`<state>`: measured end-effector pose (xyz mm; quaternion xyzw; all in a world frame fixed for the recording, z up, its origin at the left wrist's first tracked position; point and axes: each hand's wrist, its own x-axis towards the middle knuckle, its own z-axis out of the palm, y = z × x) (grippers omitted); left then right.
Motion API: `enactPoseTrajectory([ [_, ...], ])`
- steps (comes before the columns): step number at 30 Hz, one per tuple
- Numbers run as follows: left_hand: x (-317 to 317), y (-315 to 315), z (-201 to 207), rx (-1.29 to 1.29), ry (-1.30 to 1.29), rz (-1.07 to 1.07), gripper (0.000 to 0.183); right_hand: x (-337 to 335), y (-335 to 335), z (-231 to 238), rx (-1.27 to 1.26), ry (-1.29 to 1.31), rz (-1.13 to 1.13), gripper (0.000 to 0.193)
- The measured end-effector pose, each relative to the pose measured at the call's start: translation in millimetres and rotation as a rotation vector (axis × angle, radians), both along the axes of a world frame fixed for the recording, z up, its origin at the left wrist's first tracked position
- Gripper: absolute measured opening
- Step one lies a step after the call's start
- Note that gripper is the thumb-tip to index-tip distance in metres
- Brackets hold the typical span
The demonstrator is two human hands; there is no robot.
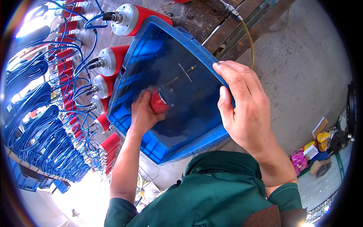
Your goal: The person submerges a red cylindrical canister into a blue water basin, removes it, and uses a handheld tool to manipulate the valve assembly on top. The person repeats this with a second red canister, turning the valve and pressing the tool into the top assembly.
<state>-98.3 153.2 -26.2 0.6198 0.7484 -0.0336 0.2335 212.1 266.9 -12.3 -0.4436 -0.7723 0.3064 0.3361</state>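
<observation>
A blue plastic tub (pixel 204 51) holds dark, clear liquid. Within it, my left hand (pixel 144 113) is wrapped round a red cylinder (pixel 159 101) with a greyish end, held tilted at the liquid. A thin rod (pixel 174 80) with a crosspiece and a brass-coloured tip lies beyond the cylinder; whether the two are joined, I cannot tell. My right hand (pixel 242 106) is raised over the tub's right rim, thumb and forefinger apart, with nothing visible between them. Its other fingers are partly hidden behind the forefinger.
Red cylinders with silver ends (pixel 107 61) and cables line the tub's left side. Coiled blue cables (pixel 49 143) hang farther left. A yellowish hose (pixel 251 41) with a metal fitting runs by rusty steel bars (pixel 242 45) at the back. Assorted packages (pixel 300 160) lie at right.
</observation>
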Motion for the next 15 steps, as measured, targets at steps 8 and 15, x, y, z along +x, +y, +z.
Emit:
enactPoseTrajectory([
  [8, -2.2, -4.2, -6.4, 0.052, 0.006, -0.049, 0.093, -0.2, -1.6, -1.3, 0.005, 0.004, -0.008, 0.048],
  [15, 2.7, -1.5, -3.2, 0.034, 0.065, -0.073, 0.095, -1.1, -1.2, -1.8, 0.0, 0.01, -0.007, 0.05],
])
